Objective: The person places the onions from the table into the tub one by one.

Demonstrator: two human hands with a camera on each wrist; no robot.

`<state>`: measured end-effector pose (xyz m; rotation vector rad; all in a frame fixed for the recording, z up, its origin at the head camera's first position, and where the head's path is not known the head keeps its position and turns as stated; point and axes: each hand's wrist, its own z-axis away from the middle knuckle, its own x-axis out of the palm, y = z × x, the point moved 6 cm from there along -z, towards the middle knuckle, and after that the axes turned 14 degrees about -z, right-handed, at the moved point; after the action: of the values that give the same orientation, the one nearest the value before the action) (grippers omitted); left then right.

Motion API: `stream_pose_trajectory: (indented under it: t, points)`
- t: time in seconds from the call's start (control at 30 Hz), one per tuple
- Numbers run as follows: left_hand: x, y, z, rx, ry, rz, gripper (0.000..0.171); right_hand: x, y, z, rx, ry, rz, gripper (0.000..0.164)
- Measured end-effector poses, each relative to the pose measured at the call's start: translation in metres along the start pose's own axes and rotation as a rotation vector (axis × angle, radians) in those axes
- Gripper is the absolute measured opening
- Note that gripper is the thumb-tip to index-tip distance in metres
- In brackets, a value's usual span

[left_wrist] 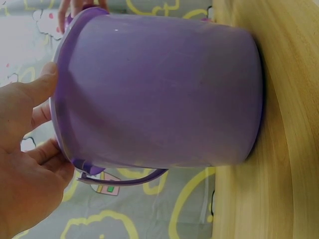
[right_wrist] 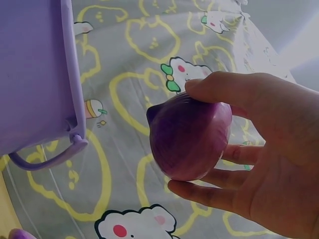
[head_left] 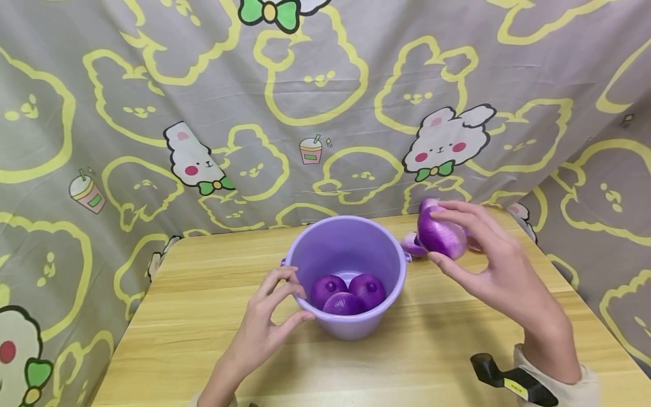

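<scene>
A light purple bucket (head_left: 351, 329) stands upright on the table, with three purple onions (head_left: 367, 289) visible inside it. My left hand (head_left: 264, 319) holds the bucket's rim on the near left side; the left wrist view shows the thumb and fingers at the rim (left_wrist: 61, 114). To the right of the bucket and above the table, my right hand (head_left: 495, 263) grips another purple onion (head_left: 441, 233) between thumb and fingers. The right wrist view shows this onion (right_wrist: 187, 137) apart from the bucket, its pointed tip towards it.
More onions (head_left: 413, 245) lie on the wooden table (head_left: 203, 305) at the back right, partly hidden by the right hand and its onion. Behind the table hangs a grey curtain (head_left: 239, 96) with cartoon prints. The bucket's handle (left_wrist: 132, 180) hangs down at its far side.
</scene>
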<state>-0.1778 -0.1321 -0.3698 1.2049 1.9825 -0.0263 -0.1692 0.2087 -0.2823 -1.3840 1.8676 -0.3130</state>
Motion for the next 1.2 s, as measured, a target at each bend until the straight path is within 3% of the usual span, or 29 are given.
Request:
stream_pose_trajectory:
  t: [0.2,0.47,0.97,1.2]
  points:
    - [0.000,0.000,0.000,-0.006,-0.002,-0.002,0.024,0.004,0.001,0.000,0.018,0.005,-0.006,0.079]
    - [0.000,-0.001,0.001,-0.010,-0.002,0.000,0.024,0.012,-0.016,-0.006,-0.058,0.023,-0.074,0.077]
    - [0.000,0.000,0.000,0.000,0.000,0.003,0.024,0.027,-0.038,-0.013,-0.141,0.014,-0.171,0.051]
    - [-0.001,0.001,0.000,0.002,-0.001,0.000,0.023,0.031,-0.046,-0.016,-0.175,0.022,-0.160,0.061]
